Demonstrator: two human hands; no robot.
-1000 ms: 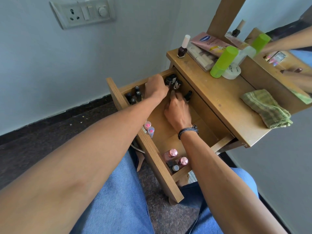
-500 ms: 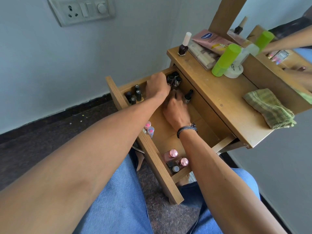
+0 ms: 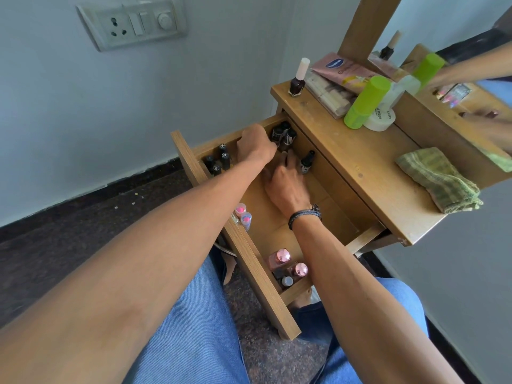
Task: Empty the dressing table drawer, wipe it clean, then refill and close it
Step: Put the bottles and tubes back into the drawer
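Observation:
The wooden drawer point(image 3: 249, 253) is pulled out over my lap. My left hand point(image 3: 255, 146) reaches into its far end with curled fingers, gripping one of the dark nail polish bottles point(image 3: 282, 134) that stand in the far corner. My right hand point(image 3: 285, 181) lies inside the drawer just behind it, with fingers stretched and tips touching the foot of that cluster. A single black bottle point(image 3: 307, 162) stands right of those fingers. Several black-capped bottles point(image 3: 219, 162) fill the far left corner. Pink-capped bottles point(image 3: 288, 264) stand at the near end and two small pink tubes point(image 3: 243, 214) lean on the front panel.
On the dressing table top point(image 3: 360, 167) lie a folded green checked cloth point(image 3: 440, 181), a green bottle point(image 3: 365, 101), a tape roll point(image 3: 381, 117), a dark nail polish point(image 3: 297, 81) and a pink tube. A mirror stands behind. My knees in jeans are under the drawer.
My right hand has slid a little further towards the dark bottles in the far corner. My left hand stays in place against them.

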